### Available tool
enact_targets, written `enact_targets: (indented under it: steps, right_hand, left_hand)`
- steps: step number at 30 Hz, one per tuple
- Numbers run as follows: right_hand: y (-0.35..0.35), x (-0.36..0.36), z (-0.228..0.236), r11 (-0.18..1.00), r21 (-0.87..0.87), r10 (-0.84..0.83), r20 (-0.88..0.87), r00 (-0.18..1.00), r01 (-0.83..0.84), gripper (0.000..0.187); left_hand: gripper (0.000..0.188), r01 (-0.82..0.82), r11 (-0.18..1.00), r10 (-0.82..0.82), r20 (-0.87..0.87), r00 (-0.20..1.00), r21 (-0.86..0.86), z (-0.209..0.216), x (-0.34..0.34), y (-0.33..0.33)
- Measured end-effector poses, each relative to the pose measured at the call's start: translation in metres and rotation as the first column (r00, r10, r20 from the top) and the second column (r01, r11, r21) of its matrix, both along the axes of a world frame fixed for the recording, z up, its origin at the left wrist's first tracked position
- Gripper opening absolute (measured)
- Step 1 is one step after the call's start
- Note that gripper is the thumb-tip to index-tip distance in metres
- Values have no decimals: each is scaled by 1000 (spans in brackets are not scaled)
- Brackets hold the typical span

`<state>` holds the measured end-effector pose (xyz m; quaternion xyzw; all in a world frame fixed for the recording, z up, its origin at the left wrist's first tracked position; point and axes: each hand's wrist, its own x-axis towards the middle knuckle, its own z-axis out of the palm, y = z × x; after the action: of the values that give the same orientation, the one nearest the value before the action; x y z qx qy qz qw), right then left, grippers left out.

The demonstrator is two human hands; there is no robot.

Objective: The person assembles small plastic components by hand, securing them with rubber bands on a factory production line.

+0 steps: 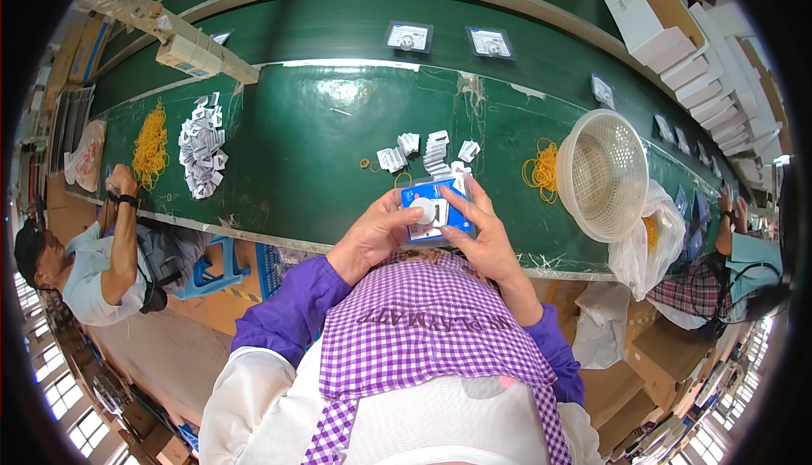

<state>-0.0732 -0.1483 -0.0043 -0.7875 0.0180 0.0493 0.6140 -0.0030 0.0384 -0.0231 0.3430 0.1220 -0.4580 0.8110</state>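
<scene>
Just above my lap, at the table's near edge, I hold a flat blue card package [418,191] with a white round piece [423,210] in its middle. My left hand [374,232] grips its left side, the thumb lying on the front near the round piece. On the other side my right hand [489,238] has its fingers on the package's right and lower edges. A small white label-like piece shows beside the round part; whether it is loose or fixed I cannot tell. Beyond the package lie several small stacks of white folded slips [436,154] and a yellow rubber band [403,179].
A white perforated basket [573,179] stands at right, between yellow rubber bands [541,171] and a plastic bag [641,254]. More bands [150,148] and a slip pile [201,150] lie left. Packages [409,37] rest on the far green belt. People sit at both sides.
</scene>
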Motion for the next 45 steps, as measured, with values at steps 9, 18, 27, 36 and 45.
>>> enact_targets:
  steps: [9, 18, 27, 36, 45]
  right_hand:
    - [5, 0, 2, 999, -9, -35, 22, 999, 35, 53]
    - [-19, 3, 4, 621, 737, -7, -336, 942, 267, 62]
    - [15, -10, -38, 742, 624, 52, -416, 908, 244, 25]
    - [-35, 7, -120, 791, -356, -515, 53, 855, 498, 14]
    - [-44, 20, -127, 832, -76, -552, -223, 804, 550, 11]
  left_hand:
    - [50, -12, 997, 8, -47, 999, -75, 14, 2, -6]
    - [44, -81, 987, 77, 31, 997, 140, 16, 1, -2]
    - [47, -30, 962, 31, -2, 1000, 270, -2, -13, 24]
    - [39, -253, 912, 220, 134, 966, 323, -3, 11, 64]
    - [47, -106, 976, 96, 59, 994, 189, 2, 8, 42]
